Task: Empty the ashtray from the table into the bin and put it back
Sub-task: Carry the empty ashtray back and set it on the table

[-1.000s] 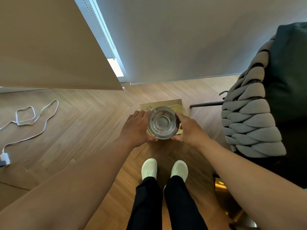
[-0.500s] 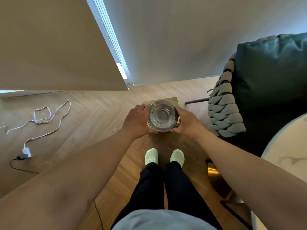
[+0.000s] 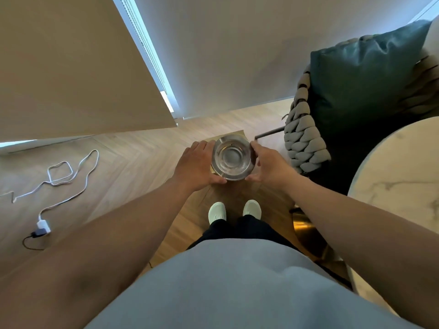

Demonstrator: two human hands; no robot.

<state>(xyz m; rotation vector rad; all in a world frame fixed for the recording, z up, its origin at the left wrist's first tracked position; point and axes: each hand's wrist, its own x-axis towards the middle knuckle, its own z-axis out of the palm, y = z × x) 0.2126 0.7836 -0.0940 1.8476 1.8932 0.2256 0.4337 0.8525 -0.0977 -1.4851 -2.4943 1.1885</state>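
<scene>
Head view: left hand (image 3: 197, 166) and right hand (image 3: 270, 166) clasp the steel ashtray (image 3: 231, 158) by its rim, upright, above a tan bin (image 3: 238, 134) on the floor. Marble table (image 3: 403, 167) lies right of the ashtray. Risk, as judged: smooth rim, fingertip hold only; could slip while swinging toward the table.

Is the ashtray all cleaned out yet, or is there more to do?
Emptying looks done: the ashtray bowl shows only bare shiny metal. Right now the left hand and right hand hold it upright by its sides above the bin. Left to do: carry it over and set it back on the marble table.
</scene>
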